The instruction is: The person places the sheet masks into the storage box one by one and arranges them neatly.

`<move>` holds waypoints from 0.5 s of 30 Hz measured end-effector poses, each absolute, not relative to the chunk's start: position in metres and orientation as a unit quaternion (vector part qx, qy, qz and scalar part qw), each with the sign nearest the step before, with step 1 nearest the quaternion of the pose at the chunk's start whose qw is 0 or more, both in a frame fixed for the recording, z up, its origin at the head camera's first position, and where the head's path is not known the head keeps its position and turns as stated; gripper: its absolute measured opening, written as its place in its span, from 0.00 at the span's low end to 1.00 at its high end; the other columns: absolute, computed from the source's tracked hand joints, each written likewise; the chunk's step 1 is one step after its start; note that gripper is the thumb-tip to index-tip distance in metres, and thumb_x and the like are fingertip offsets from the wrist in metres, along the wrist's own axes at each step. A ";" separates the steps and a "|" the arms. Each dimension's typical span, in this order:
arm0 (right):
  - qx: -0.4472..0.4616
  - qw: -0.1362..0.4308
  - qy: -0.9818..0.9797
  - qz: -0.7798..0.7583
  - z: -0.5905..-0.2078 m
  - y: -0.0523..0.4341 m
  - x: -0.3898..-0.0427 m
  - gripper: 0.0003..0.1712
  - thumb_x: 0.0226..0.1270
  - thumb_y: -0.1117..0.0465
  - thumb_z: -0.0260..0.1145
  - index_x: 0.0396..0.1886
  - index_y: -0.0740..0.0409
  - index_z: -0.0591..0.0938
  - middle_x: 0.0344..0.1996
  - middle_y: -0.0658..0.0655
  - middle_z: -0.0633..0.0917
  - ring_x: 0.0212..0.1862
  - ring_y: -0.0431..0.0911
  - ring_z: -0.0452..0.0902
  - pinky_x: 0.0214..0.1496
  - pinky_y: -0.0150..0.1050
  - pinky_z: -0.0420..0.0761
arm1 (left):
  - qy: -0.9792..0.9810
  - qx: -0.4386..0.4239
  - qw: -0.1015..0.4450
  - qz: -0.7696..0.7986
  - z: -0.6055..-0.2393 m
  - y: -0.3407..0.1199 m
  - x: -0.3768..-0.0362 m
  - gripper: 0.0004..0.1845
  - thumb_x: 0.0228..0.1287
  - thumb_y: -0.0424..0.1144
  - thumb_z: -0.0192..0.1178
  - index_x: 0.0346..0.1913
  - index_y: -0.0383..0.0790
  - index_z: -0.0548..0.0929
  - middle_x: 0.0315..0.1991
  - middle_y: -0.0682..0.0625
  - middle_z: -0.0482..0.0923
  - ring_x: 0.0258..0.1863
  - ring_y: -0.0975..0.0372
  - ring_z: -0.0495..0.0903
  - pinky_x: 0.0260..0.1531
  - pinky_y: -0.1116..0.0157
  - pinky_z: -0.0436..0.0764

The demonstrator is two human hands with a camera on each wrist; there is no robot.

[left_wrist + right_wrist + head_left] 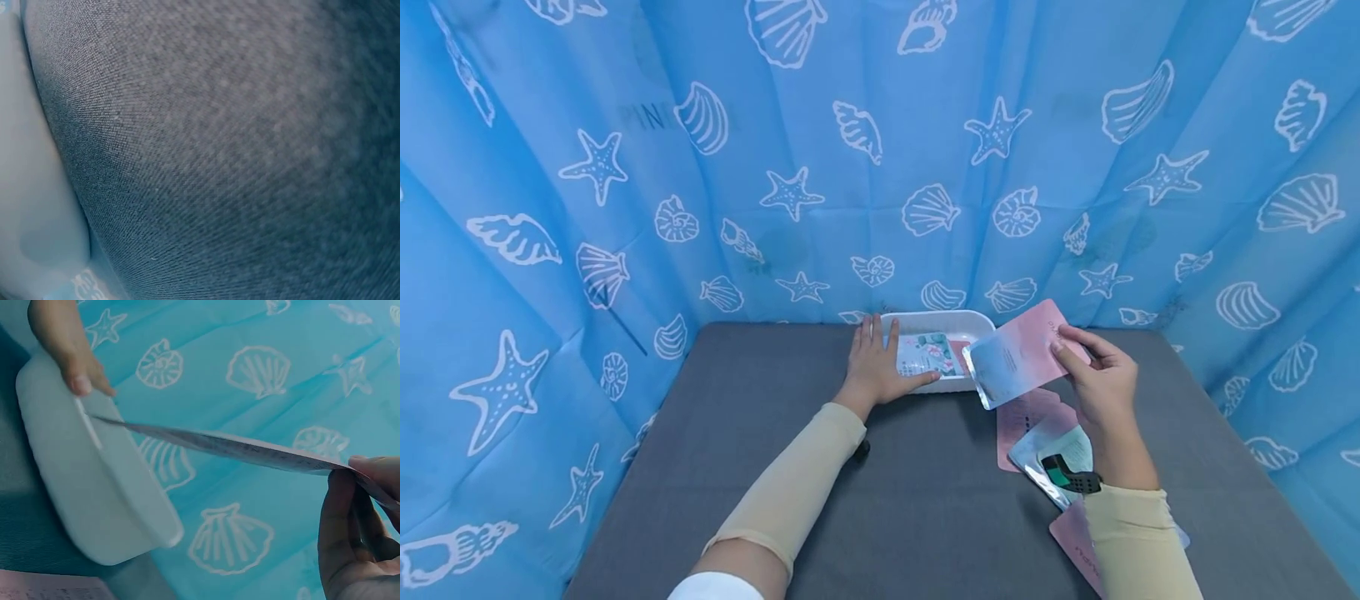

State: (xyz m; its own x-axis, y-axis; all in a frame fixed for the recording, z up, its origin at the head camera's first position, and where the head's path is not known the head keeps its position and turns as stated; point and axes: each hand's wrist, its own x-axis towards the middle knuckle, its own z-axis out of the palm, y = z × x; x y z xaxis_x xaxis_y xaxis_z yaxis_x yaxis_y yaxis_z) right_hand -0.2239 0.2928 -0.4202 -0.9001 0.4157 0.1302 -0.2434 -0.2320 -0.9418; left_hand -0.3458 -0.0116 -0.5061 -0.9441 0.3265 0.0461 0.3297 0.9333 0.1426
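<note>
Right hand (1103,377) pinches pink-blue pouch (1017,357) at right end, free end by white tray's (953,384) right rim / left hand (877,365) spread wide, tray's left end / risk: one-end pinch, free end could snag rim

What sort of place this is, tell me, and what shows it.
Probably a makeshift work corner: blue seashell-print curtains hang behind and beside a grey-covered table, which bears a white tray and flat pouches.

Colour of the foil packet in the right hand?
The foil packet is pink near the right hand, fading to grey-blue; best in the head view.
</note>
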 end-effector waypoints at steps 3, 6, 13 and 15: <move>-0.105 0.210 -0.577 0.782 -0.428 0.291 -0.236 0.19 0.65 0.73 0.76 0.56 0.65 0.89 0.46 0.51 0.88 0.38 0.38 0.90 0.42 0.31 0.89 | -0.983 -0.168 0.017 -0.076 -0.503 -0.013 -0.344 0.72 0.54 0.92 0.43 0.88 0.43 0.40 0.88 0.36 0.34 0.88 0.43 0.35 0.86 0.46 0.42; -0.131 0.211 -0.579 0.776 -0.438 0.290 -0.244 0.20 0.66 0.70 0.76 0.58 0.63 0.89 0.47 0.48 0.88 0.41 0.37 0.89 0.43 0.29 0.88 | -0.983 -0.167 0.020 -0.074 -0.502 -0.013 -0.344 0.72 0.54 0.92 0.42 0.88 0.43 0.40 0.88 0.36 0.35 0.88 0.43 0.35 0.86 0.46 0.42; -0.195 0.205 -0.619 0.732 -0.462 0.288 -0.256 0.23 0.70 0.64 0.76 0.63 0.58 0.87 0.57 0.50 0.86 0.43 0.33 0.87 0.45 0.24 0.86 | -0.983 -0.164 0.012 -0.076 -0.503 -0.011 -0.344 0.73 0.52 0.93 0.41 0.88 0.44 0.40 0.88 0.37 0.34 0.88 0.43 0.35 0.86 0.46 0.42; -0.207 0.186 -0.635 0.720 -0.468 0.288 -0.258 0.24 0.71 0.64 0.74 0.65 0.58 0.86 0.59 0.51 0.85 0.43 0.32 0.86 0.45 0.25 0.86 | -0.984 -0.163 0.014 -0.073 -0.503 -0.011 -0.343 0.73 0.52 0.93 0.41 0.88 0.43 0.40 0.88 0.37 0.34 0.88 0.43 0.35 0.86 0.46 0.42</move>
State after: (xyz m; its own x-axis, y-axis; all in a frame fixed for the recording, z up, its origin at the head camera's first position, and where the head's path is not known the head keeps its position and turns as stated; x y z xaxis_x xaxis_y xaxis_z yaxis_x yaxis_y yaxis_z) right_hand -0.2583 0.2875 -0.4677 -0.8444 0.5321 -0.0618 -0.0051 -0.1234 -0.9923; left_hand -0.3430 -0.0105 -0.5031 -0.9463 0.3194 0.0506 0.3233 0.9360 0.1390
